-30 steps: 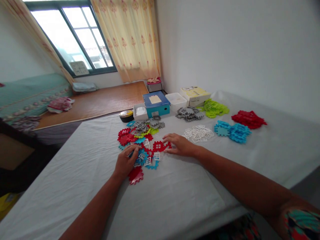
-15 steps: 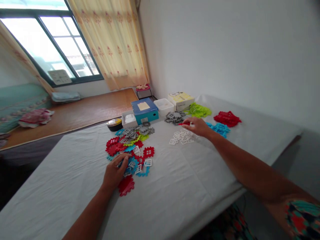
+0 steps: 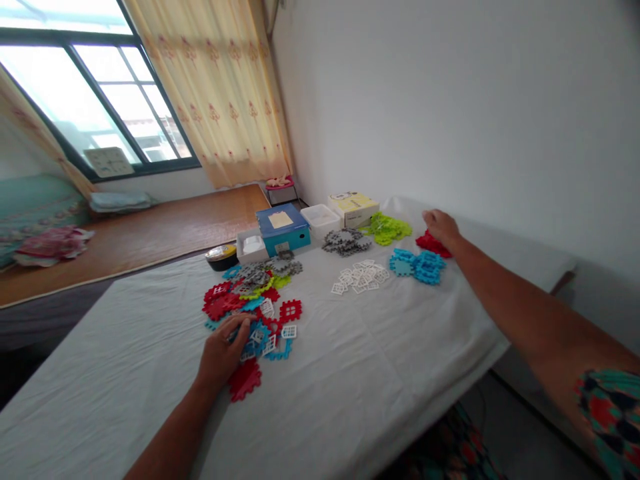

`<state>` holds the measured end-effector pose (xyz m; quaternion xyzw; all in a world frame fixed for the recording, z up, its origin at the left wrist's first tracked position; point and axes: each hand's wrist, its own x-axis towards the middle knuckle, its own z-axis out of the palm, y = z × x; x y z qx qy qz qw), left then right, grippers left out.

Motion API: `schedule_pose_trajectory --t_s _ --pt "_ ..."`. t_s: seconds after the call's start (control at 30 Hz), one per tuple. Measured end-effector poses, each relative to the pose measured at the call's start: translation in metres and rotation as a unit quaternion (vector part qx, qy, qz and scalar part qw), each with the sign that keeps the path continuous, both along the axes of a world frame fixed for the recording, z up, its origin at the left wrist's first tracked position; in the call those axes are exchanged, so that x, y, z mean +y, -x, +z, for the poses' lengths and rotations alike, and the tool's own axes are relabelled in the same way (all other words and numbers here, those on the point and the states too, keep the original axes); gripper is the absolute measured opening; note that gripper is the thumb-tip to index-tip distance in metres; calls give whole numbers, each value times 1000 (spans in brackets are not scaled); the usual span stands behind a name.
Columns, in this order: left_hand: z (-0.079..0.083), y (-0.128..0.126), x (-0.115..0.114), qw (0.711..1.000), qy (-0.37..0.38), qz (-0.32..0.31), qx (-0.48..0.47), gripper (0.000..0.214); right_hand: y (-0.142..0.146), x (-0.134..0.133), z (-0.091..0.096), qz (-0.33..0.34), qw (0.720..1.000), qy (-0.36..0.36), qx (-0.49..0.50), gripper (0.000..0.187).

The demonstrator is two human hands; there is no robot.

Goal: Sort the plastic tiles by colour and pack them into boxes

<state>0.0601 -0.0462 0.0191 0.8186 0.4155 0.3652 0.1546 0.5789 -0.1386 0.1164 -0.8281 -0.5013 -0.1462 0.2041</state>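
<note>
My left hand [image 3: 223, 350] rests at the near left edge of a mixed heap of toothed plastic building pieces, its fingers laid over blue pieces [image 3: 259, 337] with the thumb apart. Red pieces [image 3: 245, 380] lie just below it, and white lattice pieces [image 3: 269, 344] sit to its right. On the far right, my right hand [image 3: 441, 228] is down at a pile of red pieces [image 3: 428, 245]. Its fingers are curled, and what is under or in them is hidden. Nearest to it are a stack of blue pieces [image 3: 429, 268] and a lime-green pile [image 3: 390, 229].
Grey pieces [image 3: 345, 242] and white lattice pieces [image 3: 361, 277] form separate piles mid-table. Along the back stand a blue box [image 3: 283, 230], a white tub [image 3: 320, 220], a yellow-and-white box [image 3: 353, 208], a small white box [image 3: 251, 247] and a black round container [image 3: 221, 257]. White cloth [image 3: 340, 387] covers the table.
My right hand has moved right and away from above the white pieces, carrying a red piece, to the red pile. My left hand has stayed on the mixed heap. The view has shifted slightly.
</note>
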Motion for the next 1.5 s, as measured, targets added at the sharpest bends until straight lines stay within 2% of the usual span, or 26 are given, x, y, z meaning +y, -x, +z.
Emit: schedule_pose_trajectory --t_s 0.07,0.17,0.2,0.27,0.33,0.37,0.43,0.53,0.67,0.83,1.0,1.1,1.2,1.3,1.4,1.43,1.5 --pt "0 0 -1 1000 5 2 -1 40 30 19 -4 63 998 9 10 31" --pt "1 -1 -4 1000 9 1 -7 39 98 44 -25 197 980 30 30 27" --pt "2 -1 -5 1000 10 -1 -9 38 124 49 -36 266 962 39 38 26" --pt "3 -2 -8 1000 12 -2 -11 37 177 53 -59 437 896 54 53 30" --pt "4 -3 -9 1000 17 1 -14 36 221 51 -83 531 843 59 53 45" --pt "4 -3 -10 1000 20 2 -16 35 237 50 -93 540 838 59 50 53" --pt "4 -3 -10 1000 26 3 -17 34 259 48 -109 520 851 61 43 59" --pt "1 -2 -10 1000 27 3 -16 33 266 47 -117 499 863 68 31 45" --pt "1 -2 -10 1000 25 0 -8 34 254 43 -110 518 852 70 36 31" --pt "2 -3 -11 1000 21 -2 -10 34 236 38 -105 516 853 53 59 31" --pt "1 -2 -11 1000 17 -7 -14 32 225 40 -104 488 869 28 80 36" --pt "-1 -2 -10 1000 18 -14 -17 32 202 46 -99 449 889 -5 86 32" --pt "-2 -1 -9 999 18 -21 -24 32 148 50 -90 347 927 -61 128 29" --pt "-2 -1 -8 999 17 -22 -29 32 71 45 -79 204 962 -71 167 32" --pt "0 -3 -9 999 16 -21 -25 31 -3 25 -69 38 992 -57 103 36" --pt "1 -3 -9 999 16 -20 -23 31 -21 16 -67 2 995 -57 82 38" --pt "1 -4 -9 999 16 -19 -21 31 -47 -1 -65 -28 995 -77 62 40"
